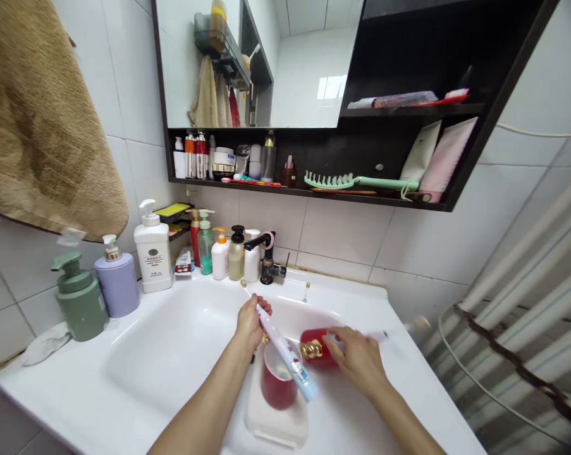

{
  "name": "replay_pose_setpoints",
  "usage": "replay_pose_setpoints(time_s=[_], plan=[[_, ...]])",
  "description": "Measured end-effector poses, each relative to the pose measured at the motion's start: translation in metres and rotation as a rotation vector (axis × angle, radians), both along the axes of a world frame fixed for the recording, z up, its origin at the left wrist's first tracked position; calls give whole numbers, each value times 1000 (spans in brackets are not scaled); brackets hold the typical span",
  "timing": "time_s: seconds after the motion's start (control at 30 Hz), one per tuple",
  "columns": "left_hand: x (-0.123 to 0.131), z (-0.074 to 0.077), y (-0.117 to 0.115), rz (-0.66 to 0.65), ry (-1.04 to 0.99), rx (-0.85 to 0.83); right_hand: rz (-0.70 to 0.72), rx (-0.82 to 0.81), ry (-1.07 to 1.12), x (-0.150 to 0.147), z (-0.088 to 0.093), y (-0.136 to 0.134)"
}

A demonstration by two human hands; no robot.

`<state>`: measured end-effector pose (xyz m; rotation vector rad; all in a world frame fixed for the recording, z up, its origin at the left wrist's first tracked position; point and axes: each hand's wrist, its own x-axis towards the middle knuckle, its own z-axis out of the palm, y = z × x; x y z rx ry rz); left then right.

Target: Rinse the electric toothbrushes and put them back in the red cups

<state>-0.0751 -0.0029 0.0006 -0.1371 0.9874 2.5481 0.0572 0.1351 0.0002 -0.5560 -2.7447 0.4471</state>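
My left hand (253, 321) is closed around the neck of a pink-and-blue electric toothbrush (282, 347) with cartoon prints. Its brush head points up toward the faucet, and its base crosses over a red cup (279, 385). That cup stands upright on a white slab-like base (276, 423) at the sink's front right. My right hand (358, 357) closes over a second, pale electric toothbrush (379, 335), whose blurred head points right. Beside and partly under those fingers, a second red cup (320, 341) with a gold handle appears to lie on its side.
Behind the sink basin (171, 354) stands a black faucet (267, 259). A small brush head (306, 292) is on the back ledge. Pump bottles (153, 253) line the left and back. Above hangs a mirror cabinet (308, 193) with shelves; a folded shower curtain (527, 303) is right.
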Motion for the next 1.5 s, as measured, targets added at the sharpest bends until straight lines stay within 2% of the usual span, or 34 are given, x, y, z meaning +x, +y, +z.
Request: replay_pose_setpoints(time_s=[0.07, 0.13, 0.33, 0.43, 0.6, 0.73, 0.97, 1.07, 1.17, 1.3, 1.5], plan=[[-3, -5, 0, -73, -20, -16, -51, 47, -53, -3, -6, 18], [-6, -10, 1, -111, -31, -26, -57, 49, -85, -5, -16, 23], [-8, -13, 2, -142, -27, -38, -36, -40, -127, -21, -47, -2], [-5, -12, 1, -145, -11, -48, -75, -127, -126, -33, -55, -3], [-3, -11, 0, -164, -1, -50, -84, -243, -131, -48, -59, 6], [-5, -13, 1, -175, -4, -41, -83, -296, -92, -48, -58, 8], [-5, -14, 2, -165, 4, -49, 46, -393, -80, -40, -58, 4], [-3, -12, 1, -167, 4, -50, 100, -355, -45, -38, -52, -4], [-2, -11, 1, -167, 7, -45, 136, -264, 5, -35, -39, -8], [-2, -10, 1, -177, 20, -39, 163, -141, 55, -31, -12, -2], [-2, -10, 1, -175, 4, -59, 148, 47, 35, -39, 32, 23]])
